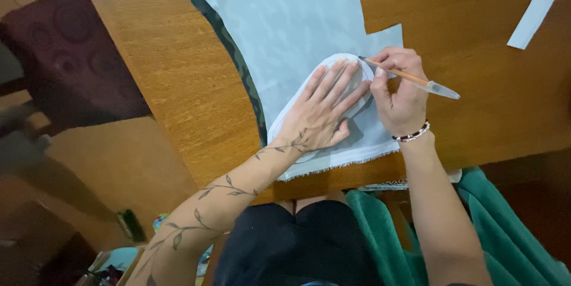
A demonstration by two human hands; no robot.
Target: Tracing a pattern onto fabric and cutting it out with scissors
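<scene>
Left hand (321,113) flat, pinning oval template (351,69) on pale fabric (285,18); right hand (399,92) pinching pen (410,76) at template's edge. Slackened pressure risks template shifting, skewing the line.

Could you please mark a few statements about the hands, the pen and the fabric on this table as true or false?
1. The left hand lies flat on a white oval template. True.
2. The right hand holds scissors. False: it holds a pen.
3. The pale fabric lies on a wooden table. True.
4. The pen's tip points away from the template. False: it meets the template's edge.
5. The right wrist is bare. False: it wears a beaded bracelet.
</scene>
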